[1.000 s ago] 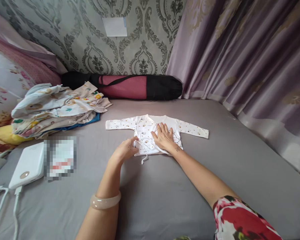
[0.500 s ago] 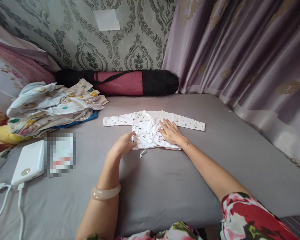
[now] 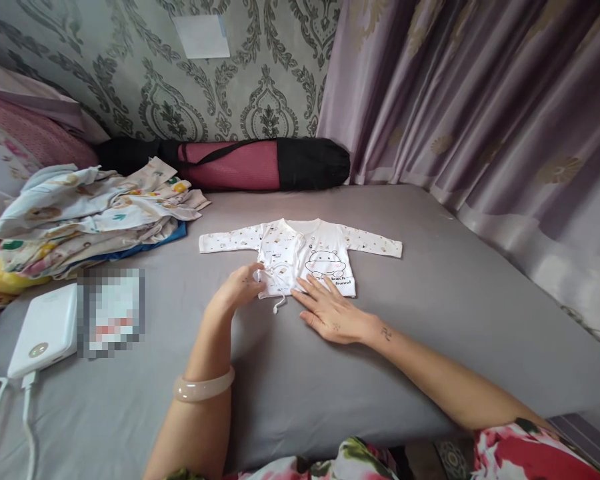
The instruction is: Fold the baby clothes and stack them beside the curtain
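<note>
Right hand [image 3: 333, 313] lower, at shirt's [image 3: 304, 248] "bach" print [image 3: 339, 278]

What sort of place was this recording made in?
Probably a bedroom in a home: the smooth grey sheet suggests a bed, with long purple curtains at its side and patterned wallpaper behind.

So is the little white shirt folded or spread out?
Spread out: the shirt lies flat on the grey sheet, both sleeves stretched out sideways.
</note>
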Demonstrator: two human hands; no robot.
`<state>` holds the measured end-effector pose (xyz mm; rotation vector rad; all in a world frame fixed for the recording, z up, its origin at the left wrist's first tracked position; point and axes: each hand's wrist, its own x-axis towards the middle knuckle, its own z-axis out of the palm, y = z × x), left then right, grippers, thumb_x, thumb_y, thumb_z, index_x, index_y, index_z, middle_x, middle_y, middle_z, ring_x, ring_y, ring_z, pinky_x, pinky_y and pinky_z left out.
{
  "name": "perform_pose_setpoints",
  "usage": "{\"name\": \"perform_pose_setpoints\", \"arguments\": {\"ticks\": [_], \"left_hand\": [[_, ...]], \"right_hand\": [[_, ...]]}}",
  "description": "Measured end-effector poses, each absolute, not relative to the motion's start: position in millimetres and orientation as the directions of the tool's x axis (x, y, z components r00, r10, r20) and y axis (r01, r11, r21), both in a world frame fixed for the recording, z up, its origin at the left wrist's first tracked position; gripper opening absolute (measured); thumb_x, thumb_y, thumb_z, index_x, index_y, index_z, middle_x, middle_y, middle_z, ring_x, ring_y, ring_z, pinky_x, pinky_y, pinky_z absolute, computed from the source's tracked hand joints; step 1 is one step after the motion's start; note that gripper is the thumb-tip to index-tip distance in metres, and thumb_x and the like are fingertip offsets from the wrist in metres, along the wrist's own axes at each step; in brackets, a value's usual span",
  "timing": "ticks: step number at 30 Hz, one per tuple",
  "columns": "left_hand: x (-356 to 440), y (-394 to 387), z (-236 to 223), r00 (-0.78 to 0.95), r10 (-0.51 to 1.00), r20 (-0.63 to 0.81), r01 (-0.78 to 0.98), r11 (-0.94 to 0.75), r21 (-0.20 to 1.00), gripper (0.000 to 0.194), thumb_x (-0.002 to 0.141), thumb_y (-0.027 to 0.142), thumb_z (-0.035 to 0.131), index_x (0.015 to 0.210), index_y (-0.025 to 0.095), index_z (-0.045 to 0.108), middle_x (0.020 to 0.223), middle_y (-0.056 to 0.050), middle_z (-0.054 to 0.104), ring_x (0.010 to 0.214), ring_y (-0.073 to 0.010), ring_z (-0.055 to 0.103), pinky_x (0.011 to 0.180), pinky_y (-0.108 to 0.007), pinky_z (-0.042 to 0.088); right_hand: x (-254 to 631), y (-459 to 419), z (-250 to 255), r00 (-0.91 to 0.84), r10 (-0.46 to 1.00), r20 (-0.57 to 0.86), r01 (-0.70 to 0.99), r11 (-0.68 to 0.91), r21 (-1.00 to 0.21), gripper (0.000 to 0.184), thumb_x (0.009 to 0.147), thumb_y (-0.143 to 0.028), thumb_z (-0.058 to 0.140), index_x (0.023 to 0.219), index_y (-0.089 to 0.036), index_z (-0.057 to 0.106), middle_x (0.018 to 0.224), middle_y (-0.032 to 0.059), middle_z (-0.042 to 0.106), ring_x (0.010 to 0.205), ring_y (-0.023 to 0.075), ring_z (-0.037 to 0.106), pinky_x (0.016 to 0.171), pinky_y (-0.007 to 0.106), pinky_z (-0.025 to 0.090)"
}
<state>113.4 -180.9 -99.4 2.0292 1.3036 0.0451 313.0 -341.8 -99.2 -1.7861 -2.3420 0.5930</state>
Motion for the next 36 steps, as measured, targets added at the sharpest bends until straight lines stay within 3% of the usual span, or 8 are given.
{"name": "perform_pose_setpoints", "arguments": {"ticks": [3,6,10,13,16,22,31,36], "left_hand": [[124,-187,-95,0.411,0.885,-0.218,0.816,-0.25,0.521,0.042,0.086,0.034,0.051,0.124,0.019,0.061,0.085,-0.006,0.068,0.081,-0.0208,0.063,0.073,-0.029,0.046],[144,-199,-96,0.464,0.885,-0.03,0.769,-0.385,0.511,0.035,0.091,0.033,0.046,0.118,0.02,0.065,0.095,-0.008,0.068,0.092,-0.0227,0.064,0.081,-0.031,0.048],[173,-217,-112,0.691,0.705,0.159,0.586,-0.675,0.448,0.035,0.096,0.026,0.038,0.12,0.02,0.063,0.127,-0.01,0.063,0.121,-0.0247,0.054,0.104,-0.038,0.041],[187,-228,-127,0.724,0.68,0.115,0.608,-0.708,0.359,0.043,0.099,0.029,0.032,0.136,0.02,0.052,0.15,-0.008,0.046,0.144,-0.0298,0.03,0.117,-0.05,0.023],[192,-234,-132,0.713,0.701,-0.003,0.67,-0.681,0.295,0.049,0.101,0.036,0.029,0.145,0.02,0.042,0.157,-0.008,0.035,0.149,-0.0317,0.017,0.119,-0.056,0.014],[193,-233,-130,0.701,0.708,-0.089,0.701,-0.661,0.267,0.054,0.1,0.039,0.025,0.15,0.022,0.035,0.161,-0.008,0.026,0.15,-0.0305,0.014,0.119,-0.056,0.011],[192,-227,-135,0.702,0.705,-0.098,0.704,-0.666,0.248,0.054,0.099,0.041,0.027,0.15,0.024,0.035,0.16,-0.007,0.028,0.149,-0.0304,0.019,0.117,-0.058,0.015],[193,-226,-121,0.718,0.69,-0.093,0.691,-0.692,0.207,0.051,0.098,0.042,0.032,0.145,0.025,0.042,0.157,-0.009,0.035,0.145,-0.0306,0.027,0.115,-0.057,0.02]], "right_hand": [[309,-343,-92,-0.326,0.942,-0.078,0.852,0.257,-0.456,0.053,0.104,-0.044,0.022,0.148,-0.024,0.042,0.16,0.0065,0.028,0.149,0.0198,0.019,0.122,0.045,0.009],[319,-328,-93,-0.216,0.976,0.012,0.869,0.198,-0.454,0.051,0.104,-0.037,0.021,0.146,-0.021,0.045,0.156,0.0071,0.037,0.146,0.0175,0.026,0.122,0.042,0.015],[340,-294,-105,0.039,0.999,0.037,0.945,-0.025,-0.326,0.053,0.102,-0.032,0.023,0.15,-0.014,0.036,0.16,0.0114,0.025,0.149,0.0226,0.017,0.121,0.047,0.012],[351,-272,-116,0.144,0.989,-0.023,0.948,-0.145,-0.284,0.056,0.101,-0.033,0.025,0.153,-0.013,0.029,0.162,0.0116,0.018,0.15,0.0256,0.01,0.12,0.052,0.007],[356,-258,-121,0.197,0.978,-0.064,0.932,-0.207,-0.299,0.058,0.101,-0.037,0.024,0.154,-0.014,0.027,0.163,0.0123,0.015,0.15,0.0297,0.009,0.118,0.056,0.005],[379,-236,-124,0.311,0.947,-0.084,0.899,-0.322,-0.298,0.064,0.101,-0.045,0.018,0.154,-0.01,0.026,0.162,0.0162,0.018,0.149,0.0293,0.012,0.119,0.053,0.006],[415,-218,-133,0.353,0.935,-0.009,0.875,-0.334,-0.35,0.056,0.102,-0.042,0.019,0.15,-0.018,0.036,0.16,0.0059,0.029,0.149,0.0213,0.017,0.12,0.044,0.009],[438,-229,-120,0.437,0.898,0.051,0.808,-0.367,-0.462,0.05,0.101,-0.032,0.023,0.145,-0.019,0.043,0.152,0.0065,0.043,0.139,0.0178,0.037,0.116,0.037,0.022]]}}
